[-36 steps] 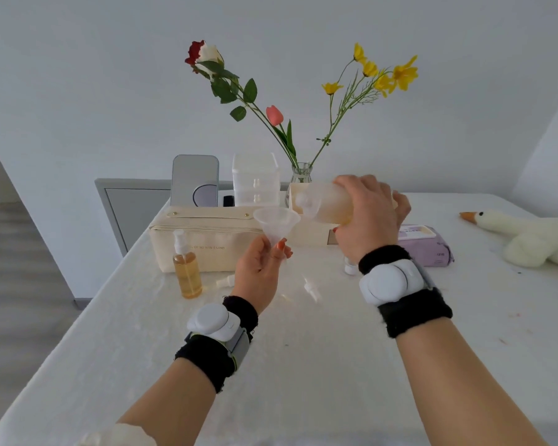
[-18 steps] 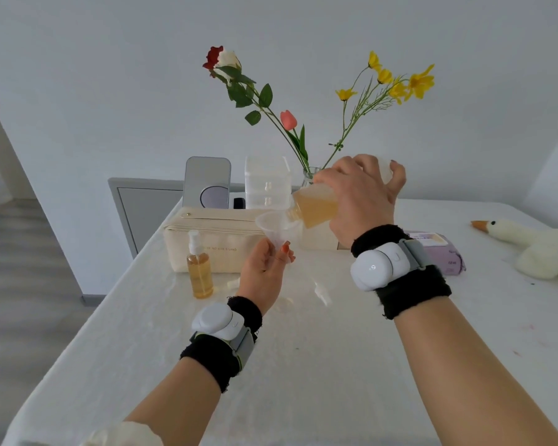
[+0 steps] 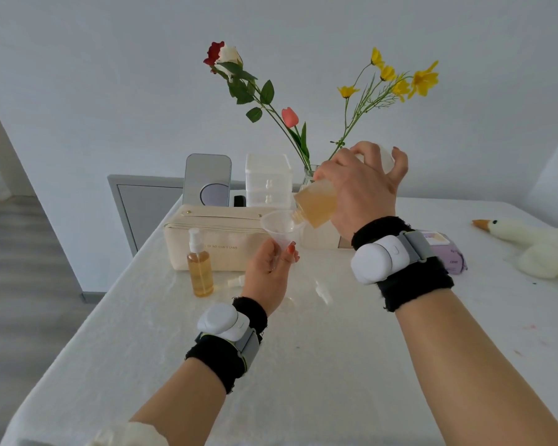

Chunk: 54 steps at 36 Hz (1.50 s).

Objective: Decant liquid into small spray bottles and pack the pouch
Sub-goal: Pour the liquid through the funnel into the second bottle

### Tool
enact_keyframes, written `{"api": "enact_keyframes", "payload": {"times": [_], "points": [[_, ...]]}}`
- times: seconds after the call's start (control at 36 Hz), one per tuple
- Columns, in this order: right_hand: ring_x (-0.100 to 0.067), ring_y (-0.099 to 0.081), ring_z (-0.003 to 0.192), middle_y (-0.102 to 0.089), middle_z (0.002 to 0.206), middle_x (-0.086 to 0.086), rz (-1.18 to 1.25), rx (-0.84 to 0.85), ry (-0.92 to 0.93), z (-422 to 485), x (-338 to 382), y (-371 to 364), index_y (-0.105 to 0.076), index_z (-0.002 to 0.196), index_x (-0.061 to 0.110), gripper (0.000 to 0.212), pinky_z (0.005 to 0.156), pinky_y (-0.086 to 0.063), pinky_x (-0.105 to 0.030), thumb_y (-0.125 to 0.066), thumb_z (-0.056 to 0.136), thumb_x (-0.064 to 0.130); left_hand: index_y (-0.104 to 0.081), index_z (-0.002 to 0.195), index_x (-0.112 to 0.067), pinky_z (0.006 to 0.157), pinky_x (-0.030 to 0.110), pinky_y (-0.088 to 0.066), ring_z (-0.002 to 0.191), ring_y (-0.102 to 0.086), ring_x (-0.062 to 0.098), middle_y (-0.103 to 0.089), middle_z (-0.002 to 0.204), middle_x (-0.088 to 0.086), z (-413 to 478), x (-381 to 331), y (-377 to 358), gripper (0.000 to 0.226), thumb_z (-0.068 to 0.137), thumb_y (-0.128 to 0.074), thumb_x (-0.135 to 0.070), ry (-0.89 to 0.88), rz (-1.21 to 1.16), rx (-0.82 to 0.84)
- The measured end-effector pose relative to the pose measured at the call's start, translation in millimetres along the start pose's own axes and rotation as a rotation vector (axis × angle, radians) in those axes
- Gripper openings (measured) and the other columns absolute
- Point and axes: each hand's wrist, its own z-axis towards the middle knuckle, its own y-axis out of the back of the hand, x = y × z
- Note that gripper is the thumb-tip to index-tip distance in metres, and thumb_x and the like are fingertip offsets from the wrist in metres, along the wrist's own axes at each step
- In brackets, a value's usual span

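The right hand (image 3: 361, 194), fingers curled round the tilted bottle (image 3: 316, 206), holds its mouth at the funnel (image 3: 278, 229) rim, evidently to pour cleanly, while the left hand (image 3: 268, 275) pinches the funnel's stem steady, just right of a filled spray bottle (image 3: 200, 272) before the pouch (image 3: 232, 233).

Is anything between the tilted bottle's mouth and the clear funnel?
Nothing visible. The right hand holds the translucent bottle of amber liquid with its mouth at the rim of the clear plastic funnel, held by the left hand.
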Motion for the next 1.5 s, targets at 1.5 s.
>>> {"api": "enact_keyframes", "payload": {"times": [1.5], "points": [[-0.029, -0.025, 0.142, -0.055, 0.114, 0.012, -0.141, 0.042, 0.087, 5.9, -4.5, 13.3, -0.071, 0.104, 0.041, 0.062, 0.113, -0.004, -0.070, -0.068, 0.063, -0.006, -0.061, 0.093, -0.014, 0.094, 0.046, -0.055, 0.095, -0.069, 0.019, -0.070, 0.094, 0.005, 0.8, 15.3, -9.4, 0.021, 0.104, -0.054, -0.030, -0.031, 0.016, 0.013]]}}
